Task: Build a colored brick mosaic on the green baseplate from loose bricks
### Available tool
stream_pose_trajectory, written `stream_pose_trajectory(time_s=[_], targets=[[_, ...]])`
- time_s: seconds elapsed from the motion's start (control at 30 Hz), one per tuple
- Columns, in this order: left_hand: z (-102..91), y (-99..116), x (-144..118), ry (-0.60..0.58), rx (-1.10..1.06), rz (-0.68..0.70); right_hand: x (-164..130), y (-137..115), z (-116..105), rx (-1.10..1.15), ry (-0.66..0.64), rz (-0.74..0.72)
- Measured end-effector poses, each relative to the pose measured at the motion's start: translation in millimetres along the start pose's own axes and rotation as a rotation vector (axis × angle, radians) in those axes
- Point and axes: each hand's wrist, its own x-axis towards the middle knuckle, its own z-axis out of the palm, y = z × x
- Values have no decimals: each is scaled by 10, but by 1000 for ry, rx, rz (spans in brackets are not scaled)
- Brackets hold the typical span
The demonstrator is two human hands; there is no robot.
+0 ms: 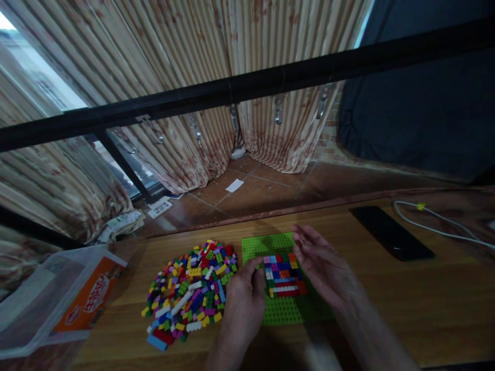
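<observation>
A green studded baseplate (284,313) lies on the wooden table, with a flat block of many-coloured toy bricks (282,275) built up on its middle. At the left side of that block is my left hand (244,299), its fingers curled and the index fingertip close to the bricks; what lies inside the curl is hidden. My right hand (323,265) hovers over the right side of the plate, palm turned inward, fingers loosely stretched and apart. No brick shows in it. Left of the plate spreads a heap of loose bricks (193,288) in many colours.
A clear plastic box (34,309) with an orange label stands at the far left. On the right lie a black phone (392,232) and a white cable (436,226). Beyond the wooden table (127,304), a dark metal rail (255,85) crosses before striped curtains (185,51).
</observation>
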Motion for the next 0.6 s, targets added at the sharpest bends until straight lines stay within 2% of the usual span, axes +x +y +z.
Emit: stream_pose_trajectory(time_s=[0.6], targets=[[-40,-8,-23,13,30,-21,12,39,30,-51,38,22]])
